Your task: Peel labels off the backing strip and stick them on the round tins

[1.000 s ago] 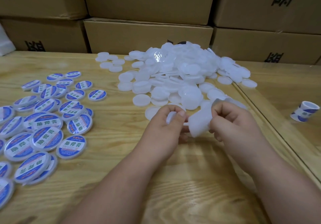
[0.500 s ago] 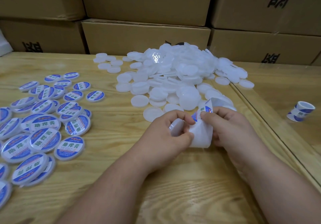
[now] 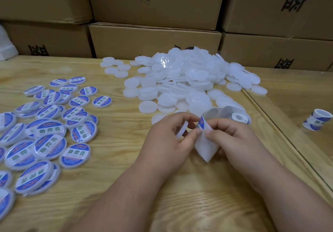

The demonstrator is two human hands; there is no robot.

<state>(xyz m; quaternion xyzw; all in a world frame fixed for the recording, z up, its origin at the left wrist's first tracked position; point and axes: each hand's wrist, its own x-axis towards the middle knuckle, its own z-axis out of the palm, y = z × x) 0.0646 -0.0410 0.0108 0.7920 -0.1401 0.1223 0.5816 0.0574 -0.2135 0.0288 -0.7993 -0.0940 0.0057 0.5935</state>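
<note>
Both hands are working over the near middle of the wooden tabletop [image 3: 111,192]. The left hand [image 3: 169,141] is grasping a blank white tin [image 3: 182,130] on edge between curled fingers and thumb, while its thumb tip is meeting the right hand [image 3: 232,138] at the backing strip [image 3: 205,147]. The right hand is pinching that white strip, which is hanging down in a point toward the near side. A blue and white label [image 3: 202,122] is lifting off the strip's upper edge, just between the two hands. The strip is trailing back to a small roll [image 3: 238,118] lying just beyond the right hand, at the near edge of the pile of blank tins [image 3: 187,85]. That pile is spreading across the far middle, reaching almost to the cardboard boxes [image 3: 155,42] stacked along the far edge. Labelled tins [image 3: 48,123] are crowding the left side, running off the left edge of view. A seam [image 3: 281,134] is running diagonally at the right, and beyond it a second label roll [image 3: 318,121] is lying alone. Bare wood is lying open between the labelled tins and the hands, and all along the near edge
</note>
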